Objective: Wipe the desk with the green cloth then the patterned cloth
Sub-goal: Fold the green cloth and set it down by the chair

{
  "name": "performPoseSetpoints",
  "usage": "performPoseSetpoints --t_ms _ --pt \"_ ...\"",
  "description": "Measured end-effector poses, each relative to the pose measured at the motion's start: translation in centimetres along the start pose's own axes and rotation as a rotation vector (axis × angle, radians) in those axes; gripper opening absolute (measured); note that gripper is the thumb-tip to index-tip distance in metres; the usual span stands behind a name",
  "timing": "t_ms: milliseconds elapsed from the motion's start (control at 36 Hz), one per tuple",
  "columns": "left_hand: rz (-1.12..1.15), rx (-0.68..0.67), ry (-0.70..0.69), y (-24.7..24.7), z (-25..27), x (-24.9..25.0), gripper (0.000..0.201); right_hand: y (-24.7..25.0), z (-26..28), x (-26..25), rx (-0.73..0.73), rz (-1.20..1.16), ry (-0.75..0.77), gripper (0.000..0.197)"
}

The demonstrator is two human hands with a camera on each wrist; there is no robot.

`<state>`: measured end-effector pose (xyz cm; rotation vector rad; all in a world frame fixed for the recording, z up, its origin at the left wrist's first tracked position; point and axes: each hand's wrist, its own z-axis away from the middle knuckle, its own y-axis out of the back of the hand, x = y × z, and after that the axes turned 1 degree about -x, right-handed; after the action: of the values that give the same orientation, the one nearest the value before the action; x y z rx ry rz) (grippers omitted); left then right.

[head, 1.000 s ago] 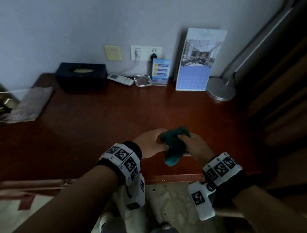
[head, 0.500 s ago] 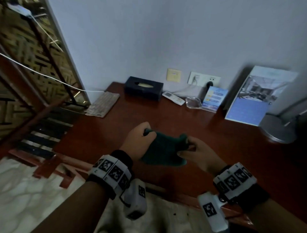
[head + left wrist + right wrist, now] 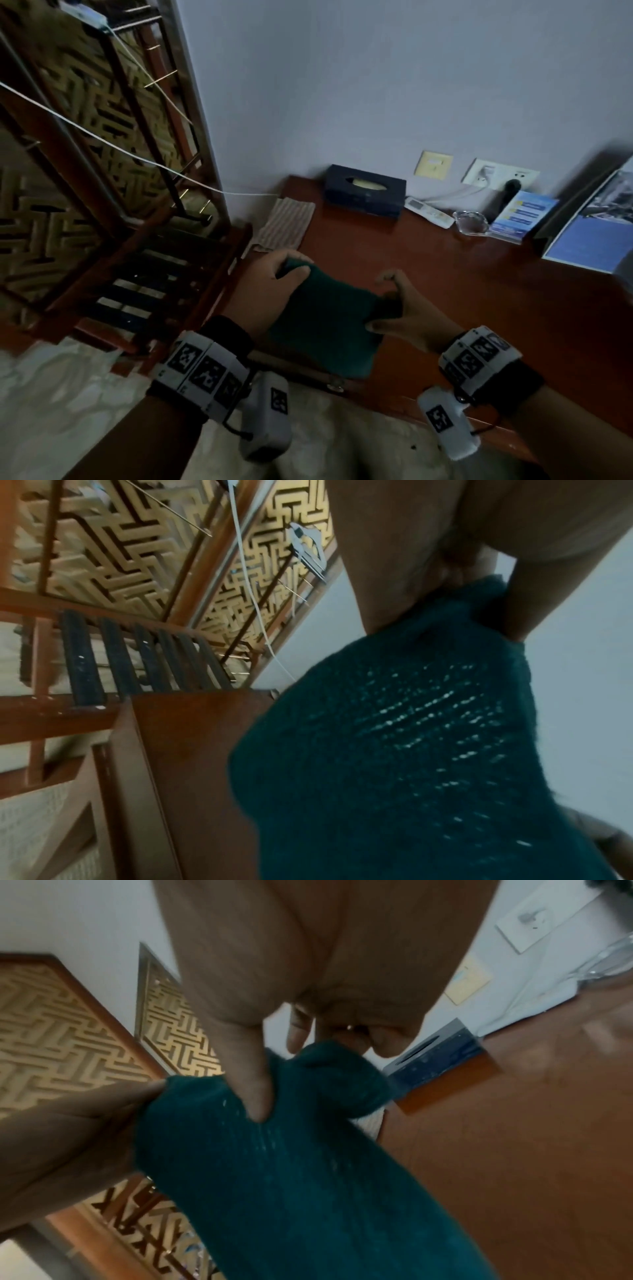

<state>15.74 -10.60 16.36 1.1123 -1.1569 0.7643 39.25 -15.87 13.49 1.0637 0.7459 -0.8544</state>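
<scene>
The green cloth [image 3: 325, 325] hangs spread between both hands above the front left part of the red-brown desk [image 3: 445, 274]. My left hand [image 3: 274, 277] grips its upper left corner, and my right hand [image 3: 390, 308] pinches its upper right corner. In the left wrist view the green cloth [image 3: 394, 750] hangs from my curled fingers [image 3: 514, 610]. In the right wrist view my thumb [image 3: 250, 1080] presses into the green cloth [image 3: 291, 1177]. The patterned cloth [image 3: 286, 221], beige and striped, lies flat at the desk's far left corner.
Along the wall stand a dark tissue box [image 3: 364, 190], a white remote [image 3: 430, 212], a glass ashtray [image 3: 471, 222], a blue card [image 3: 520, 216] and a large brochure [image 3: 592, 233]. A wooden rack [image 3: 137, 291] and lattice screen [image 3: 68, 137] stand left of the desk.
The bunched green cloth has been pulled open between my hands, which moved apart. My view swung left, bringing the rack and lattice screen into sight.
</scene>
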Motion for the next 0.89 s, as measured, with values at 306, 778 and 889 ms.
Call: performPoseSetpoints --t_ms 306,778,889 --pt "-0.066 0.27 0.018 8.5 -2.5 -2.3 0.013 -1.0 -9.7 -4.5 -0.082 0.668 -0.035 0.017" --pt "-0.096 0.409 0.252 15.6 -4.1 -4.3 0.019 -3.8 -25.8 -9.5 0.104 0.53 0.326 0.019" --pt "-0.024 0.307 0.406 13.1 -3.4 -6.0 0.024 -3.5 -25.8 -7.7 -0.073 0.635 0.246 0.021"
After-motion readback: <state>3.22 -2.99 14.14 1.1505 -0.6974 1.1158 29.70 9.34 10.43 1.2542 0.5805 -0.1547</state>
